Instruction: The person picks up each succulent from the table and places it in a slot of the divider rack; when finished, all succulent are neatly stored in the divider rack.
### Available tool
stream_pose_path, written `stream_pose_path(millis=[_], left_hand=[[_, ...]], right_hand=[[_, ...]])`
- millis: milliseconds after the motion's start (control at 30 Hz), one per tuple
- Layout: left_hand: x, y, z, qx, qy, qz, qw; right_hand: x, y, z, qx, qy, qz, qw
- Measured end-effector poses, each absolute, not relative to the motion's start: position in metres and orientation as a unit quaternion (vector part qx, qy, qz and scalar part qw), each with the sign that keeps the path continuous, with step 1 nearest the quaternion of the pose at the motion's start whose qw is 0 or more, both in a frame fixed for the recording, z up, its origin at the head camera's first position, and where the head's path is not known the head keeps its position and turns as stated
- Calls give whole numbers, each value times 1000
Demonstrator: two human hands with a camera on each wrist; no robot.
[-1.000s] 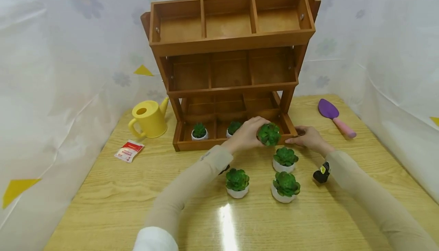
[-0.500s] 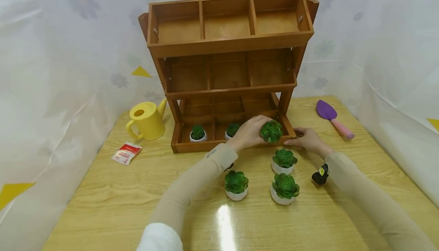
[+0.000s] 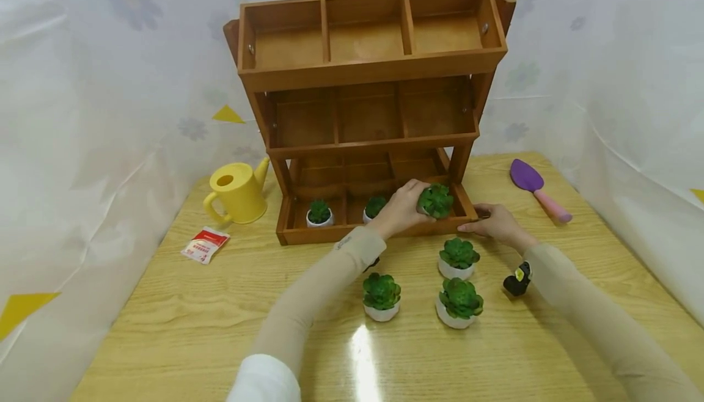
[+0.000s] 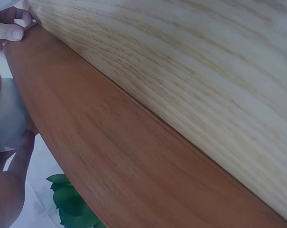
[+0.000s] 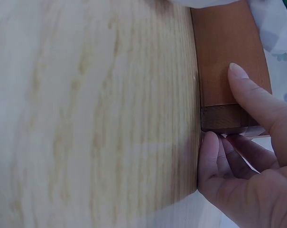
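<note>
Indoor gardening-themed setting: flower-patterned sheeting [image 3: 110, 78] behind a wood-grain table [image 3: 192, 322], wooden planter rack [image 3: 374, 71], yellow watering can [image 3: 242, 197]

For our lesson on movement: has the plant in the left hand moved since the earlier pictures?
Yes. In the head view, the plant has moved up the picture against the shelf's bottom front board, now showing more beneath it.

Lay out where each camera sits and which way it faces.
Head: worn on the person's head, facing forward and down at the wooden shelf and table; left grip, right grip and both sleeves show.
Left wrist: on that wrist, looking along the shelf's front board; left grip holds a white pot at the left edge, right grip above.
Right wrist: on that wrist, looking at the front board's end; right grip shows.
Shared: both wrist views include front board and right grip.
</note>
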State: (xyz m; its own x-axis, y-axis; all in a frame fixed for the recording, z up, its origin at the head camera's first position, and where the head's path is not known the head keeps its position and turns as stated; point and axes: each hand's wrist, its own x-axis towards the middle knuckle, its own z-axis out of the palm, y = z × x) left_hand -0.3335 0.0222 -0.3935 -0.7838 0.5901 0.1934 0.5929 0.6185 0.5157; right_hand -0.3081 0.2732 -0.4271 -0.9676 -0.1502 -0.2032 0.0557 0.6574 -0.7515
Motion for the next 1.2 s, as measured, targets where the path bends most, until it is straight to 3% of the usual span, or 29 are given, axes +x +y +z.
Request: stream_pose_path(millis=[400, 667, 1000, 1200], left_hand=[[-340, 23, -395, -303, -917, -261, -4], [-343, 30, -398, -348, -908, -235, 16], [-350, 40, -393, -337, -926, -169, 17], [-349, 49, -390, -361, -920, -152, -16]], right_hand=[[-311, 271, -431, -28, 909, -397, 121], [-308, 272, -428, -28, 909, -397, 121], [-309, 272, -428, -21, 907, -401, 126], [-307, 274, -426, -21, 913, -390, 120]])
